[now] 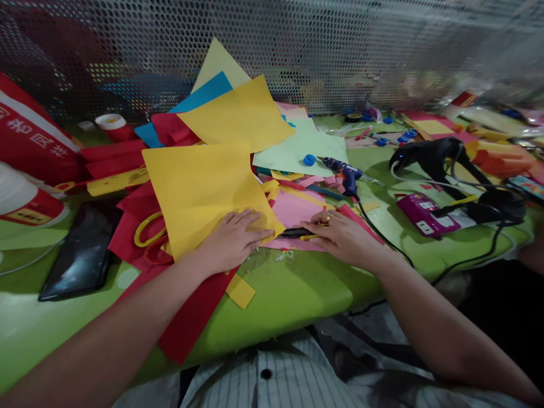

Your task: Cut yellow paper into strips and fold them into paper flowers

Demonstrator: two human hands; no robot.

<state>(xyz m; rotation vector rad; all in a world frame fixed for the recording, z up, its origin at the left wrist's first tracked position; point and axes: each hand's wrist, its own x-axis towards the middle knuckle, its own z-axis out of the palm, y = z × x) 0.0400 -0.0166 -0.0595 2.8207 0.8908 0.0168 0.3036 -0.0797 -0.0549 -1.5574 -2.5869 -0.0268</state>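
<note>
My left hand (232,241) lies flat with its fingers stretched over the lower right part of a yellow paper sheet (204,195). Its fingertips are close to the sheet's right corner. My right hand (342,235) has its fingers closed around a slim black tool (295,233) with a yellow part beside it; its exact kind cannot be made out. The tool's tip reaches the corner of the yellow sheet. Pink paper (293,208) lies behind and under the tool. Red paper (198,311) and scissors with yellow and red handles (148,229) stick out from beneath the yellow sheet.
A blue glue gun (346,173) lies behind my right hand, its black cord trailing rightward. Nearby are a purple power strip (425,212) and a black curved device (433,156). At left are a phone (79,249) and paper cup (25,198). A perforated metal panel (340,51) stands behind.
</note>
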